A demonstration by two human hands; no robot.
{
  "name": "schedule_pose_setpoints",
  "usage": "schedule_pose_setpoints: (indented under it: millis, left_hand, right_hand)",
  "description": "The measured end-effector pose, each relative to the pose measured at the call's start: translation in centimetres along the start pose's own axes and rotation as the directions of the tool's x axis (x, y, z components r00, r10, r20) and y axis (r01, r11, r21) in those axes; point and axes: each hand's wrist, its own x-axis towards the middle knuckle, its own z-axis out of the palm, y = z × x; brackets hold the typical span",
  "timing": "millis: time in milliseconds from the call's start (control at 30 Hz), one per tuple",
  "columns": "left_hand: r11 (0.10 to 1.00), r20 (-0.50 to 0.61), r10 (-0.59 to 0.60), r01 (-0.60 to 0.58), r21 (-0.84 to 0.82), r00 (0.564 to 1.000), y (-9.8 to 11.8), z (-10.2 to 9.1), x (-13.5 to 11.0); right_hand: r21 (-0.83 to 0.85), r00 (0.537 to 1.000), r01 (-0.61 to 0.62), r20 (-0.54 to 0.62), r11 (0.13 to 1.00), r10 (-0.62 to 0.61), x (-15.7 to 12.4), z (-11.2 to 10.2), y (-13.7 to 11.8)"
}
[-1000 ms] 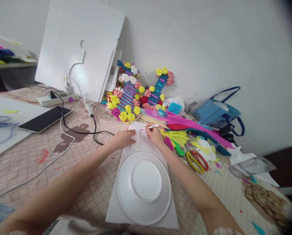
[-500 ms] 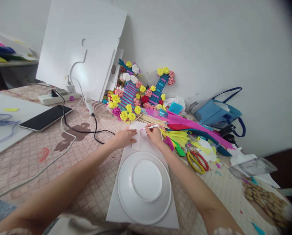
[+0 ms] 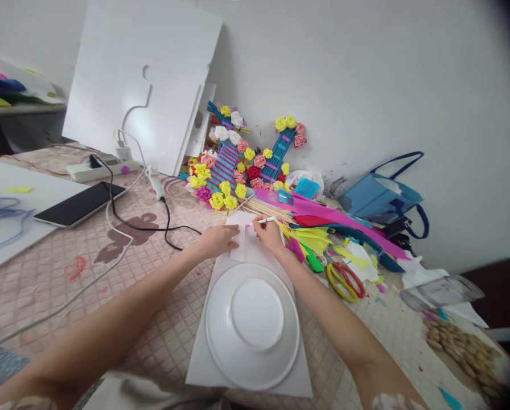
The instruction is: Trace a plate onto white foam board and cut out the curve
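Observation:
My right hand (image 3: 270,235) grips a slim white marker (image 3: 267,220) with a pink tip. The tip rests at the right edge of a narrow white strip (image 3: 238,252). Across that strip my left hand (image 3: 218,241) lies with fingers stretched and pressing it down; nothing is gripped in it. Beneath both is a white sheet of board (image 3: 197,364). Nearer to me on the board sits an upturned white plate (image 3: 257,364), its round foot ring facing up.
Flower-trimmed blue stick crafts (image 3: 225,165) stand at the back. To the right lie coloured paper (image 3: 319,213), scissors (image 3: 344,282), a clear cup (image 3: 447,291) and peanut-like pieces (image 3: 464,350). Leftward are a glue gun (image 3: 155,182), cables, a power strip (image 3: 97,169) and a black tablet (image 3: 79,205).

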Motion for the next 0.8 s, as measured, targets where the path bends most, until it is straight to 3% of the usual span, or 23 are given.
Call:
schedule_pose_setpoints:
  millis: [800]
  left_hand:
    - [1.0,0.004,0.018,-0.018,-0.007,1.0,0.09,-0.21,0.01]
  right_hand:
    - [-0.047,1.0,0.009,-0.006,0.999,-0.009,0.13,-0.07,0.14]
